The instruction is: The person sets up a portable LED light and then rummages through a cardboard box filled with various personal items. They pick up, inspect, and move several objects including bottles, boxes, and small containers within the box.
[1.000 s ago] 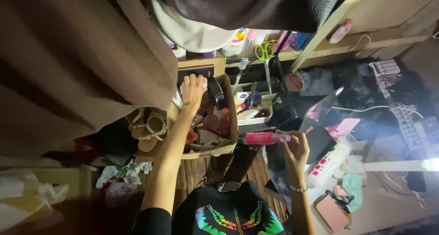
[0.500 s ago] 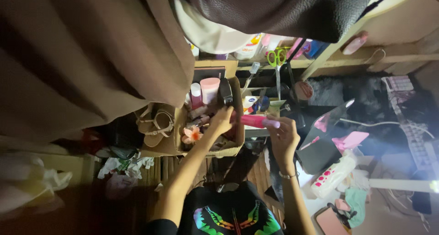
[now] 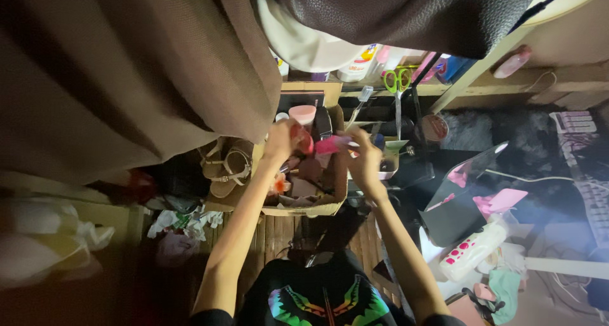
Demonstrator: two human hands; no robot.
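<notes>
Both hands over box (image 3: 317,206): left hand (image 3: 282,139) and right hand (image 3: 365,154) fingers pinching pink tube (image 3: 330,145) between them. Best kept steady, grip firm at both ends.

My left hand (image 3: 279,139) came back from reaching deep into the cardboard box (image 3: 317,208) and met my right hand (image 3: 363,154) at the pink tube (image 3: 328,145), which I had raised over the box.

light: dim room, bright glare low on the right
shadows: heavy on the left
blur: hands smeared, edges soft
</notes>
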